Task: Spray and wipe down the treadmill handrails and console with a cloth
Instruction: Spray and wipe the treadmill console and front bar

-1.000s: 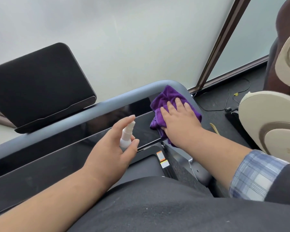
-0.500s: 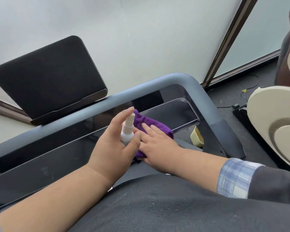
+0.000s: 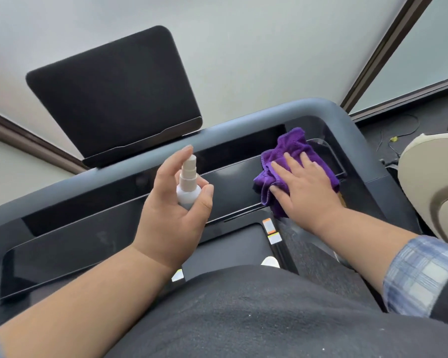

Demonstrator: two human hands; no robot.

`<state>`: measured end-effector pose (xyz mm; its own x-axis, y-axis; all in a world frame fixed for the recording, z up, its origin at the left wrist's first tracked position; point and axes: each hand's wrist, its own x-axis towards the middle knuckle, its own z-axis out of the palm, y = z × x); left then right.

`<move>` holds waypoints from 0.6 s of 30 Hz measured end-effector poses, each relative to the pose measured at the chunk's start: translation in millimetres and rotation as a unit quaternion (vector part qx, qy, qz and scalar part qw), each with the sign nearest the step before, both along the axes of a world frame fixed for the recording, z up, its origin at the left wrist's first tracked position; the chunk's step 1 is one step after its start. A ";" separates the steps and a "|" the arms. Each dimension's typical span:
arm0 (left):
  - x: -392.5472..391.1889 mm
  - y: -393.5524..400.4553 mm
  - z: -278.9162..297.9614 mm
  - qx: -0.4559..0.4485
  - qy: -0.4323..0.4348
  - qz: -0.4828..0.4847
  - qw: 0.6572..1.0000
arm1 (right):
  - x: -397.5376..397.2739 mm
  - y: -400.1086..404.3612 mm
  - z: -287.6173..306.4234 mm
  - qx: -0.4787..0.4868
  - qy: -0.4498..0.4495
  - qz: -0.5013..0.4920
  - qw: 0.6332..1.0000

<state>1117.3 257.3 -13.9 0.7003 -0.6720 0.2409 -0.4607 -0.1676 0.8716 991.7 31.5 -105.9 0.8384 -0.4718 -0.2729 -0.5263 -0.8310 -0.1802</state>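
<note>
My left hand [image 3: 171, 202] grips a small white spray bottle [image 3: 188, 186] upright, forefinger on top of its nozzle, above the middle of the glossy black console panel [image 3: 93, 239]. My right hand [image 3: 304, 188] presses flat with straight fingers on a crumpled purple cloth [image 3: 290, 153] at the right end of that panel. The grey handrail bar [image 3: 243, 125] runs behind both hands and bends down at the right corner. The black tablet-like screen [image 3: 114, 94] stands tilted above the bar at the back left.
A frosted glass wall with a dark frame post [image 3: 380, 50] rises behind the treadmill. A beige and brown machine [image 3: 435, 192] stands close on the right. Cables [image 3: 398, 138] lie on the dark floor. The treadmill deck with warning stickers [image 3: 270, 229] lies below the console.
My right hand slid the cloth left to the middle of the panel, then back to its right end. My left hand stayed over the panel's middle holding the bottle.
</note>
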 end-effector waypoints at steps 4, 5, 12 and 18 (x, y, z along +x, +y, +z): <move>4.8 27.9 -3.4 0.018 0.006 -0.023 1.000 | 30.5 54.2 1.0 -0.017 0.021 0.059 0.998; 6.7 37.1 -4.9 0.024 0.014 -0.028 0.999 | 38.1 68.3 1.5 -0.017 0.025 0.071 0.997; 34.8 123.9 -20.7 0.049 -0.002 0.022 0.999 | 95.9 159.3 4.3 -0.033 0.058 0.178 0.982; 55.4 196.3 -24.7 0.046 -0.023 0.038 0.998 | 149.5 249.0 8.9 -0.003 0.076 0.268 0.960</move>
<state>1172.7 453.6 -38.6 0.7398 -0.6380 0.2137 -0.4825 -0.2817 0.8294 1141.2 280.5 -97.1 0.9117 0.0154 -0.4106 -0.0417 -0.9907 -0.1298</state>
